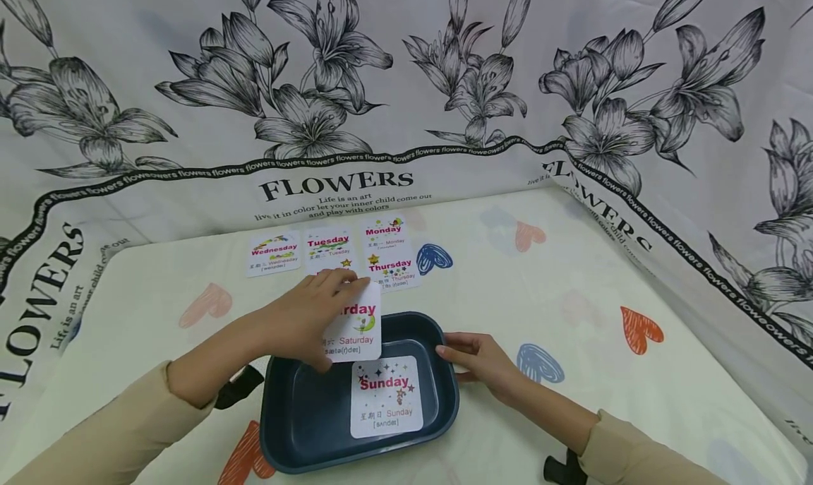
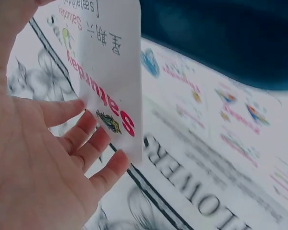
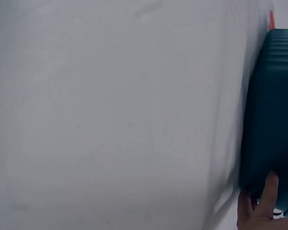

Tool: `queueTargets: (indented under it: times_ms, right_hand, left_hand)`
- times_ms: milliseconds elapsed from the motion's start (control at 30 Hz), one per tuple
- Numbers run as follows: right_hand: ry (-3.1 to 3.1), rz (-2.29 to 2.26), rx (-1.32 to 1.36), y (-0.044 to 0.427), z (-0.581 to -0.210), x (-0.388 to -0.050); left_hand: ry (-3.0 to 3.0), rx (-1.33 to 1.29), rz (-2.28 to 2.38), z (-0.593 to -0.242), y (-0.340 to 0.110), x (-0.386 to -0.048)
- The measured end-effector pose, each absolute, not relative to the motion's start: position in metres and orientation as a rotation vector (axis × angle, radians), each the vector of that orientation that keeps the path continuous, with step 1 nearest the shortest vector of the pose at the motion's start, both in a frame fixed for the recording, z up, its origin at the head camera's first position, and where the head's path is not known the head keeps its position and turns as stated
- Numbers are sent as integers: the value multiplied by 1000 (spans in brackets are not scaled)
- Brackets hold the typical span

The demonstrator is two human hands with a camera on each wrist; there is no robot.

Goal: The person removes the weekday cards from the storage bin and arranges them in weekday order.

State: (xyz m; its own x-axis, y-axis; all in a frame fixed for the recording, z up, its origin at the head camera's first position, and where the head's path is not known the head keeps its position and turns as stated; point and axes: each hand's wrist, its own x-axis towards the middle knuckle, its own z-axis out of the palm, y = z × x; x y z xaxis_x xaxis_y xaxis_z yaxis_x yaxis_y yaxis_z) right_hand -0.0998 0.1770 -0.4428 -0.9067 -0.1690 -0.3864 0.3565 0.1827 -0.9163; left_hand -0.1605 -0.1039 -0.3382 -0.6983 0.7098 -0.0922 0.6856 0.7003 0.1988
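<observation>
My left hand (image 1: pixel 311 315) holds a white Saturday card (image 1: pixel 358 333) over the back of a dark blue tray (image 1: pixel 305 460). In the left wrist view the fingertips grip one edge of this card (image 2: pixel 115 76), and the thumb reaches its far end. A Sunday card (image 1: pixel 387 400) lies face up inside the tray, towards the right. At the tray's right side, my right hand (image 1: pixel 485 365) holds the rim with its thumb and fingers. The right wrist view shows that hand (image 3: pixel 261 211) against the tray's outer wall (image 3: pixel 273 120).
Behind the tray lie a Wednesday card (image 1: pixel 273 254), a Tuesday card (image 1: pixel 327 243), a Monday card (image 1: pixel 386 229) and a Thursday card (image 1: pixel 392 272). My left hand partly covers the area below Tuesday. A flowered curtain (image 1: pixel 470 174) borders the heart-patterned tablecloth (image 1: pixel 591 259).
</observation>
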Motion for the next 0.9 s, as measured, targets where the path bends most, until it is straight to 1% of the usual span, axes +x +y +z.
queueTargets:
  times_ms: [333,467,700,900]
  right_hand:
    - [2061,-1765,186,176,-441,-102]
    - [2066,-1757,198,176,-441,-101]
    - [2058,-1767,186,177,-442,-101]
    - [2030,-1792,158,178,-442,-99]
  left_hand:
    - [2848,926,274,-326,-169,-172]
    - [2864,895,265,-327,-191,-179]
    - [2860,859,272,-335,-209,-189]
    - [2816,801,313,-352,-215,-203]
